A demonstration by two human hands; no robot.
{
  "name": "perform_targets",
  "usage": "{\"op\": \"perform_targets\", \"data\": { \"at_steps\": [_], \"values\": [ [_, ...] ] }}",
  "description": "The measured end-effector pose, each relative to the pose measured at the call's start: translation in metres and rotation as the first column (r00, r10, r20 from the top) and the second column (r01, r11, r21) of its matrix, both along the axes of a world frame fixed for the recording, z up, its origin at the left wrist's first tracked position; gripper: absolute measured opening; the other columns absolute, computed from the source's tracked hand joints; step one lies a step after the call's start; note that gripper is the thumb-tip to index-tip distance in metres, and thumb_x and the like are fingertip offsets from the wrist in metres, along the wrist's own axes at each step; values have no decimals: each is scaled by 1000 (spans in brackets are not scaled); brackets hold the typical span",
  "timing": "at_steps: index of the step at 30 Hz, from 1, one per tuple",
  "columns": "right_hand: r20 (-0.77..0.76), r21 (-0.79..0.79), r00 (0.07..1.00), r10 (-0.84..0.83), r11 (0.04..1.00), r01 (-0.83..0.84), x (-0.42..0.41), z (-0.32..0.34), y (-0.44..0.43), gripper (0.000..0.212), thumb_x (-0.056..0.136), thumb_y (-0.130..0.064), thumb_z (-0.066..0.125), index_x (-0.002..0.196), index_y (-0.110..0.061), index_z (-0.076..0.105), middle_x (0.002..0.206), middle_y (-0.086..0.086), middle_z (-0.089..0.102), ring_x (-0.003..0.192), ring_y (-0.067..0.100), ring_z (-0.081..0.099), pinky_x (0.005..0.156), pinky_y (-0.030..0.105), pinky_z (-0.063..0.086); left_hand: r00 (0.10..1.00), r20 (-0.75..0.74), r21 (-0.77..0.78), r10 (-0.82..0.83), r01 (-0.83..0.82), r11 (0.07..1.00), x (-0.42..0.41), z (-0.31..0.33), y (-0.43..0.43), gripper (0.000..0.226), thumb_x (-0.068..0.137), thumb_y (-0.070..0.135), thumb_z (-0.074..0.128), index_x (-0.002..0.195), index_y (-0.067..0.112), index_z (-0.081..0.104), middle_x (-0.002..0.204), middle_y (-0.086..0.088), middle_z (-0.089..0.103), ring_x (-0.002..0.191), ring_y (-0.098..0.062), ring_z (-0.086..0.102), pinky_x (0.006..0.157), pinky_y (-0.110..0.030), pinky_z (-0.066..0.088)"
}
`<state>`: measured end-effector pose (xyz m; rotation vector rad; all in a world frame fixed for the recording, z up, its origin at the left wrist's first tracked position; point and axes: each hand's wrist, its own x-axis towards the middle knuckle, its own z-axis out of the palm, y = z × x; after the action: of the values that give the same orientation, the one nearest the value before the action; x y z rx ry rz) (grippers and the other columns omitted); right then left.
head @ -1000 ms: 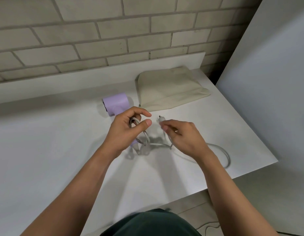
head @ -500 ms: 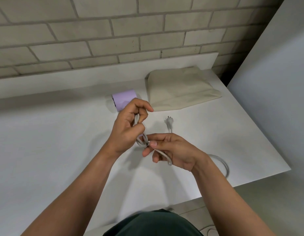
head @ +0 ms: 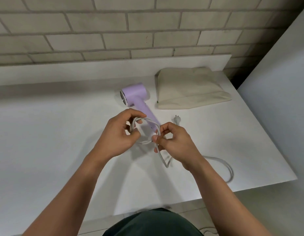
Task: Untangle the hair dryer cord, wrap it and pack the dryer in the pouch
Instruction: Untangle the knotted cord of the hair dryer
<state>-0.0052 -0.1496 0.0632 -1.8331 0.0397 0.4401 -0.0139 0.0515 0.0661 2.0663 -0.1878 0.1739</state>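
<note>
A lilac hair dryer (head: 136, 97) lies on the white table (head: 45, 142), head toward the wall, handle pointing at my hands. Its white cord (head: 222, 163) loops between both hands, then trails right in a wide curve near the table's front edge. My left hand (head: 119, 133) grips a small coil of the cord. My right hand (head: 175, 142) pinches the loop's other side, with a strand hanging below it. The plug (head: 177, 119) rests on the table beyond my right hand. A beige cloth pouch (head: 190, 89) lies flat at the back right.
A brick wall (head: 148, 28) with a low white ledge (head: 96, 72) runs along the back. A white panel (head: 284, 99) stands beyond the table's right edge. The front edge of the table is close to my body.
My hands have drawn apart, opening the cord into a wider loop. The view has tilted, so more of the dryer shows. The plug stays on the table.
</note>
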Motion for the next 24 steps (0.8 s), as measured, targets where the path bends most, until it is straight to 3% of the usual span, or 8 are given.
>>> {"op": "perform_targets", "data": {
  "at_steps": [2,6,8,10,13,16,20,24],
  "values": [
    [44,-84,999,15,996,-11,-1,3,1,15,93,-16,75,98,-12,62,100,-3,66,66,19,77,79,31,54,996,82,111,19,-29,993,0,2,1,15,86,14,76,96,21,68,96,12,64,89,-13,63,71,-27,52],
    [142,-238,989,45,971,-11,-3,3,3,16,90,-21,76,94,-19,60,98,-7,68,63,14,75,78,35,57,976,200,423,-82,-11,906,3,14,1,25,95,40,69,88,19,56,84,9,55,78,-17,53,64,-43,51],
    [207,-317,977,56,949,13,-3,2,3,16,89,-23,76,92,-24,60,94,-9,68,65,11,74,78,37,58,979,151,564,-138,29,825,2,20,-3,19,99,42,63,112,28,60,87,17,53,81,-17,56,65,-43,53],
    [257,-359,965,52,932,46,-2,3,2,15,89,-24,76,91,-27,61,89,-13,68,67,8,70,76,35,57,984,26,665,-176,114,738,2,24,-7,35,102,51,53,135,40,54,93,20,46,87,-13,56,68,-38,52],
    [301,-331,953,40,941,66,-4,7,3,14,89,-24,78,96,-26,66,87,-14,69,66,7,70,71,29,54,991,-18,757,-129,98,646,7,21,-11,33,105,54,41,119,35,65,97,14,60,93,-20,63,69,-36,51],
    [242,-224,970,0,973,56,-7,13,-2,21,88,-24,80,105,-27,68,94,-9,68,67,9,74,64,20,52,999,33,755,-34,-3,656,9,14,-10,31,105,51,44,107,33,70,97,9,70,88,-24,65,69,-37,52],
    [86,-160,991,100,983,-85,-11,18,-20,27,88,-20,78,110,-34,71,92,-6,72,79,21,74,80,44,60,995,96,659,41,-94,746,7,12,-6,25,103,47,53,101,33,73,86,9,72,78,-26,65,64,-38,53],
    [53,-103,995,83,992,-77,-13,20,-26,41,86,-8,76,122,-28,70,85,-4,75,82,19,76,90,47,58,1000,4,541,15,-14,841,8,9,-10,21,104,38,56,98,25,71,81,7,73,73,-16,70,69,-42,56]
  ]
}}
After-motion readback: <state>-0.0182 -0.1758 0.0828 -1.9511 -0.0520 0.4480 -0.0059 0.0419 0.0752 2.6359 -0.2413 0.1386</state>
